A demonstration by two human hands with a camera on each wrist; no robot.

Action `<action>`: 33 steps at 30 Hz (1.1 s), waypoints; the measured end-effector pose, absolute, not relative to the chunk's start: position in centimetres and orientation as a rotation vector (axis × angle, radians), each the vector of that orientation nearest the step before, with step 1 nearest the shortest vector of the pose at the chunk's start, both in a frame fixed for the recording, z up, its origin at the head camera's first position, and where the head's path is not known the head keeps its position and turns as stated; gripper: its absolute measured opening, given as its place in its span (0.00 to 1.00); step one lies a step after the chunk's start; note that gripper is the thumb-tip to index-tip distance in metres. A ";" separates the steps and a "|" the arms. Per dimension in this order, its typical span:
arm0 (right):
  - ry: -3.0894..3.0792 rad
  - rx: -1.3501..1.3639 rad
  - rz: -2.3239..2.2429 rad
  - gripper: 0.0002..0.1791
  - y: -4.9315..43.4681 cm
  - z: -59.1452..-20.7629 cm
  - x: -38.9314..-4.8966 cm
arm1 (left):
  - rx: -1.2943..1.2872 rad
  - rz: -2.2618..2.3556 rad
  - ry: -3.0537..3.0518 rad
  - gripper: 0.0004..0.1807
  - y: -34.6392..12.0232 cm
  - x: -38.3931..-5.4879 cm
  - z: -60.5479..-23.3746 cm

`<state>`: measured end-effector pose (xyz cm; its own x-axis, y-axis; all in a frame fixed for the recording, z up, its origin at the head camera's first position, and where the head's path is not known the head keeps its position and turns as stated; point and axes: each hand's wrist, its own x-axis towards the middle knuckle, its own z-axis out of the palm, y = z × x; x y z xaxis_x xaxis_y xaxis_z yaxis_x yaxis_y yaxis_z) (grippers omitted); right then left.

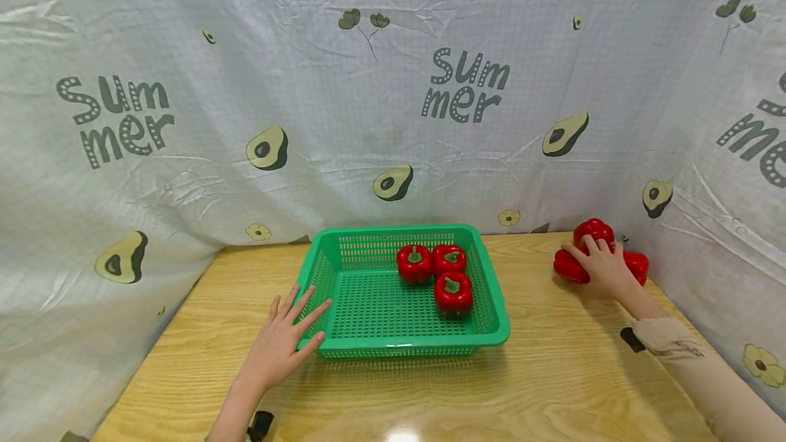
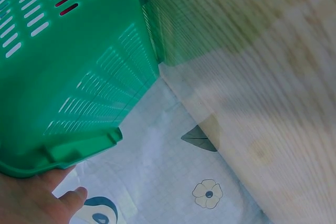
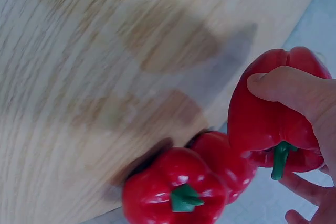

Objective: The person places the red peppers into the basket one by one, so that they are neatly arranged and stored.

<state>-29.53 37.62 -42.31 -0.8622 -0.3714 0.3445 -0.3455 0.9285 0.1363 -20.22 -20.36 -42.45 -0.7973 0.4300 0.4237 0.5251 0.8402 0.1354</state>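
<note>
Spread fingers of my left hand [image 1: 281, 343] rest at the left rim of a green basket [image 1: 424, 343] on the tabletop [image 1: 534, 380], with three red peppers [image 1: 440, 263] grouped in its right part. At the far right, my right hand [image 1: 604, 270] grips another pepper [image 3: 247, 108] between thumb and fingers, near two more peppers [image 3: 198, 177]; whether it touches the tabletop, I can't quite tell.

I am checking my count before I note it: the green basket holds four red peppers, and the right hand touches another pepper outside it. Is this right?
Not quite: the head view shows three red peppers in the green basket, not four. The right hand does touch another pepper outside it.
</note>
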 end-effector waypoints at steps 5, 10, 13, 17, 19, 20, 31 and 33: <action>-2.678 0.559 -0.084 0.41 36.7 -41.6 -29.0 | -0.715 -0.356 -2.651 0.30 -20.3 -20.1 -42.4; -2.641 0.611 -0.082 0.45 35.5 -40.7 -28.5 | -0.713 -0.357 -2.665 0.29 -20.3 -20.1 -42.4; -2.638 0.625 -0.077 0.46 35.0 -40.3 -28.4 | -0.714 -0.361 -2.662 0.29 -20.3 -20.0 -42.4; -2.645 0.628 -0.061 0.46 34.2 -39.7 -28.2 | -0.712 -0.369 -2.661 0.29 -20.3 -20.0 -42.4; -2.643 0.629 -0.061 0.46 33.8 -39.3 -28.2 | -0.710 -0.369 -2.661 0.29 -20.3 -20.1 -42.4; -2.644 0.630 -0.065 0.46 33.6 -39.2 -28.1 | -0.708 -0.368 -2.662 0.29 -20.3 -20.1 -42.4; -2.569 0.700 -0.063 0.42 30.4 -36.5 -27.2 | -0.705 -0.346 -2.653 0.30 -20.4 -20.2 -42.3; -2.546 0.722 -0.062 0.41 29.8 -36.2 -27.2 | -0.705 -0.339 -2.650 0.30 -20.4 -20.2 -42.3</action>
